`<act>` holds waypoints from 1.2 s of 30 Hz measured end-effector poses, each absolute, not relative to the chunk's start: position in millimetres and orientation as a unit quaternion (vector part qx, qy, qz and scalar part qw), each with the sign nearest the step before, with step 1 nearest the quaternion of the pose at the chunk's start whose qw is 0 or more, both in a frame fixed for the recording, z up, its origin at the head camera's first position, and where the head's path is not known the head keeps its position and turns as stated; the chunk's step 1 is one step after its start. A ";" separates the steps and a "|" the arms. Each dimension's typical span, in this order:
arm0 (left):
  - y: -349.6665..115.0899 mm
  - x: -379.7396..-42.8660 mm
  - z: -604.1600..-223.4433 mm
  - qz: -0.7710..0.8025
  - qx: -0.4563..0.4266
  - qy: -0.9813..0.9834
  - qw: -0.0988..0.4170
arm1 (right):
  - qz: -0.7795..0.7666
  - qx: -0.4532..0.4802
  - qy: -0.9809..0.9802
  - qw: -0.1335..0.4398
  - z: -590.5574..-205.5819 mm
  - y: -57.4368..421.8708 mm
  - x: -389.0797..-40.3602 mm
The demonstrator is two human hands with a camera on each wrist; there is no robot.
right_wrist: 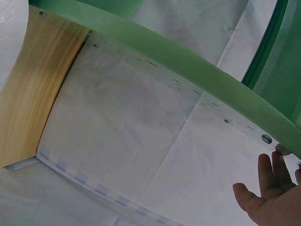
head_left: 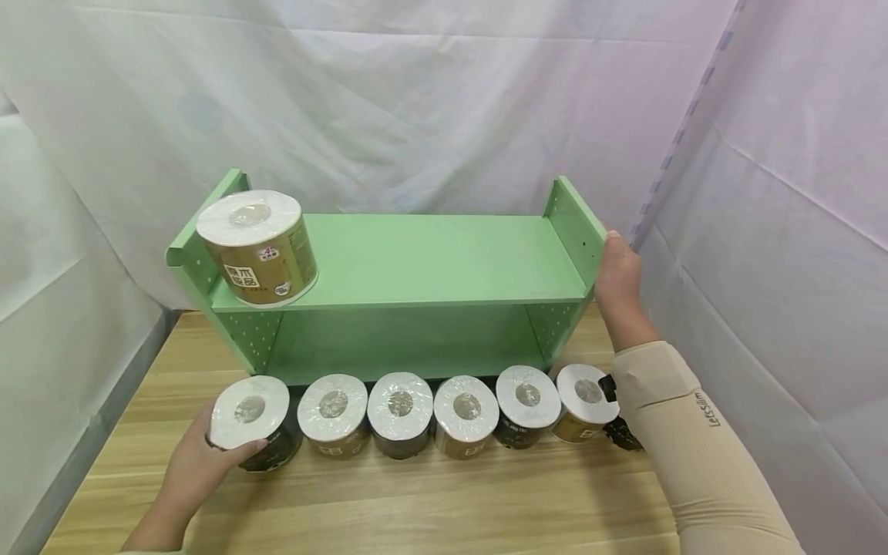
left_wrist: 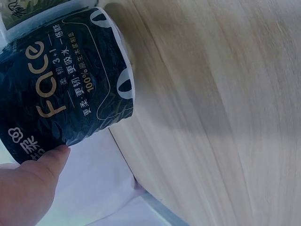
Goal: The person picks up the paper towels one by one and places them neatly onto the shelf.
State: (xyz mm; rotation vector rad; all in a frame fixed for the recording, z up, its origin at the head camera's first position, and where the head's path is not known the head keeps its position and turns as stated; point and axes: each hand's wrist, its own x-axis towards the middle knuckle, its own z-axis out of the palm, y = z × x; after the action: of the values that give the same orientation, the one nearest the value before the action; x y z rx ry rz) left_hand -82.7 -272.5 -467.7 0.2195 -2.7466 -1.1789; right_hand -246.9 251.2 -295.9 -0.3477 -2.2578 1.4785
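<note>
My left hand (head_left: 194, 474) grips a toilet paper roll (head_left: 267, 397) in black wrapping, the leftmost of a front row on the wooden table. In the left wrist view the thumb lies on the dark wrapping (left_wrist: 70, 80) marked "Face"; the other fingers are hidden. My right hand (head_left: 620, 274) rests against the outer face of the green two-tier shelf (head_left: 423, 254), at its right side panel (head_left: 577, 231). Seen from the right wrist, those fingers (right_wrist: 265, 176) are spread, touching the panel near a screw. A gold-wrapped roll (head_left: 267, 266) stands upright on the upper tier's left end.
Several more rolls, gold and black, stand upright in the row, among them a gold one (head_left: 333, 416) and a black one (head_left: 400, 412). Another black roll (head_left: 622, 435) is mostly hidden by the right sleeve. White cloth (head_left: 416, 100) hangs behind and at both sides.
</note>
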 end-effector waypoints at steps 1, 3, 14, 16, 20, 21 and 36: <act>-272.8 -82.4 -466.8 -0.394 0.074 -0.914 0.070 | 0.531 -0.125 -0.812 0.209 -295.9 251.1 -246.8; -273.2 -81.8 -464.9 -0.396 0.077 -0.913 0.065 | 0.529 -0.125 -0.813 0.210 -296.1 250.9 -246.9; -274.6 -77.5 -454.6 -0.391 0.083 -0.914 0.065 | 0.534 -0.135 -0.806 0.216 -296.1 248.9 -247.4; -275.0 -76.9 -452.4 -0.394 0.083 -0.913 0.063 | 0.531 -0.135 -0.808 0.215 -295.5 249.3 -247.1; -275.9 -76.8 -448.7 -0.395 0.083 -0.913 0.055 | 0.530 -0.133 -0.810 0.211 -294.5 250.1 -246.7; -276.2 -76.9 -448.0 -0.396 0.083 -0.913 0.053 | 0.530 -0.132 -0.811 0.210 -294.4 250.5 -246.8; -275.8 -72.6 -433.1 -0.388 0.081 -0.916 0.068 | 0.538 -0.146 -0.802 0.215 -295.7 249.5 -249.0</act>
State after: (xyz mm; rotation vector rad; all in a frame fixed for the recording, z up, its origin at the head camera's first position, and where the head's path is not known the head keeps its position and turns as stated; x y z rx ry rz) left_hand -72.6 -275.8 -433.1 0.2430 -2.7590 -1.1686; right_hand -249.0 249.5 -295.7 -0.4059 -2.2239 1.4920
